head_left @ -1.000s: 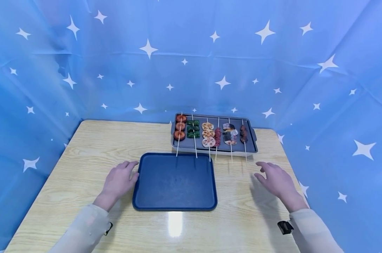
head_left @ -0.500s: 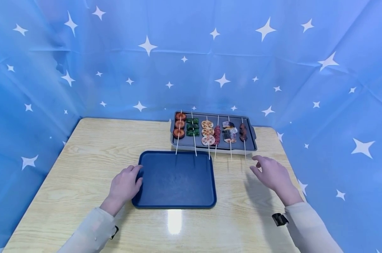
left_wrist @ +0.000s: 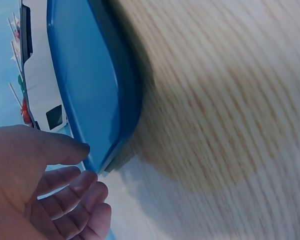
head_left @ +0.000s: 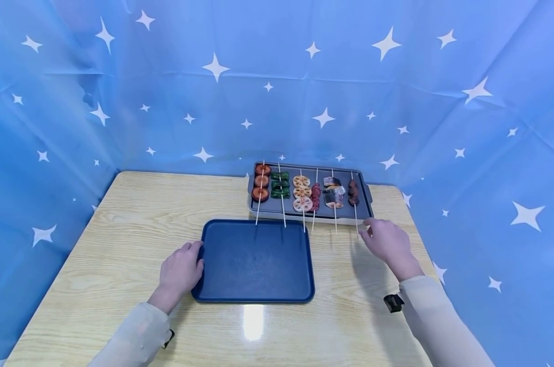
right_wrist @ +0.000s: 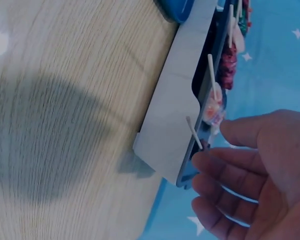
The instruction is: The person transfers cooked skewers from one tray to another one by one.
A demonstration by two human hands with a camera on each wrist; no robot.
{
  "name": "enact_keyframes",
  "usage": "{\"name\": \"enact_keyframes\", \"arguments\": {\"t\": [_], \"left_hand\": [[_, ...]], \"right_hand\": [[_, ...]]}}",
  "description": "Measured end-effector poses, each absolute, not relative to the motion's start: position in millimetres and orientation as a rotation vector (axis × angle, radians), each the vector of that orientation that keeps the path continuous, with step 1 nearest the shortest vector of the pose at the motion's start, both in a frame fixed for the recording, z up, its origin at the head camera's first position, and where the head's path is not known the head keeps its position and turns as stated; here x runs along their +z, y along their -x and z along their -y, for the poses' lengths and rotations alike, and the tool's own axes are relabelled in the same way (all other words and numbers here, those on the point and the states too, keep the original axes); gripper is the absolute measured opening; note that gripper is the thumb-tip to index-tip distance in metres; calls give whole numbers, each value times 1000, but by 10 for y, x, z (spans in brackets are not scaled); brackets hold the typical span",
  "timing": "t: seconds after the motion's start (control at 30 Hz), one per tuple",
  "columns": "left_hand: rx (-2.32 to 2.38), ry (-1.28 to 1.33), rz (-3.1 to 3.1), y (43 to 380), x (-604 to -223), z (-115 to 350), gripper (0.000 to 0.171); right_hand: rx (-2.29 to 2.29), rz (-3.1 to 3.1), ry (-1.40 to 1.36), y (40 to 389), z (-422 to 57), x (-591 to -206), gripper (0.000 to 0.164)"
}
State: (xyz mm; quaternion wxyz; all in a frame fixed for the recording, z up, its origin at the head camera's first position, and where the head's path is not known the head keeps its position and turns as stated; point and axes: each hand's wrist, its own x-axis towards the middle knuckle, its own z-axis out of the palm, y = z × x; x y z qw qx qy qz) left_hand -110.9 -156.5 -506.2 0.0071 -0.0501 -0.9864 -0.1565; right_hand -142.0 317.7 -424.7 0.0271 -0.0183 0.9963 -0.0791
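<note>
My left hand [head_left: 180,270] is at the left rim of a dark blue tray [head_left: 256,265]. In the left wrist view its thumb [left_wrist: 72,150] lies over the tray's corner, with the other fingers curled on the outer side. My right hand [head_left: 387,242] is near the front right corner of a grey grill plate [head_left: 364,206], beside the stick end of a skewer of dark brown pieces [head_left: 353,193]. In the right wrist view that bare stick [right_wrist: 194,132] points out between thumb and forefinger, which stand apart.
Along the grill plate lie other skewers: round reddish slices [head_left: 260,194], green pieces [head_left: 280,185], lotus root slices [head_left: 302,205], red meat [head_left: 316,198] and silvery fish-like pieces [head_left: 334,198]. Their sticks overhang its front edge. A starry blue curtain [head_left: 277,102] surrounds the wooden table [head_left: 121,229].
My right hand has moved leftward and forward to the stick end of the rightmost skewer. My left hand has come rightward and closed on the tray's rim. Tray and skewers stay put.
</note>
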Motion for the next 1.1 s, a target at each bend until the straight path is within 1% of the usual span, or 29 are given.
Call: {"name": "enact_keyframes", "arguments": {"t": [0.3, 0.63, 0.9, 1.1], "left_hand": [[-479, 144, 3099, 1113, -5120, 1573, 43], [-477, 150, 3081, 1130, -5151, 1582, 42], [-472, 144, 3095, 1125, -5147, 1601, 41], [-466, 142, 3123, 1133, -5156, 1606, 41]], "right_hand": [[-259, -3055, -49, 1518, -3169, -4312, 38], [-264, -3034, -84, 1595, -3149, -4367, 27], [-298, -3040, -105, 1644, -3137, -4438, 29], [-348, -3039, -175, 1679, -3101, -4460, 34]]}}
